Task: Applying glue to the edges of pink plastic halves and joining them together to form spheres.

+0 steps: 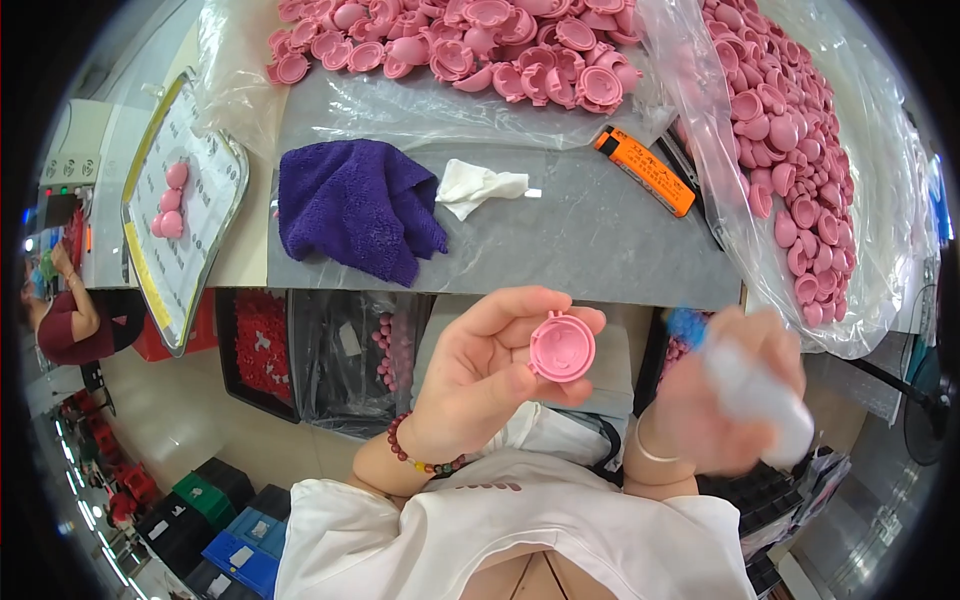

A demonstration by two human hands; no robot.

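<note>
My left hand (490, 365) is closed on a small round pink plastic half-shell (562, 350). Its hollow side faces up, and small tabs stick out at the rim. To the right of it my right hand (730, 390), smeared by motion, is closed around a whitish, translucent, rounded object (765, 400) whose kind I cannot make out. A blurred blue patch (686, 327) shows by the fingers; whether it belongs to that object I cannot tell. Both hands are in front of the table's near edge, apart from each other.
On the grey table (560, 240) lie a purple cloth (355, 205), a crumpled white wipe (480, 187) and an orange-and-black box (645, 170). Pink shells (460, 45) are heaped behind, more in a plastic bag (790, 150). A tray (190, 250) holds several pink pieces. Bins (262, 350) stand below.
</note>
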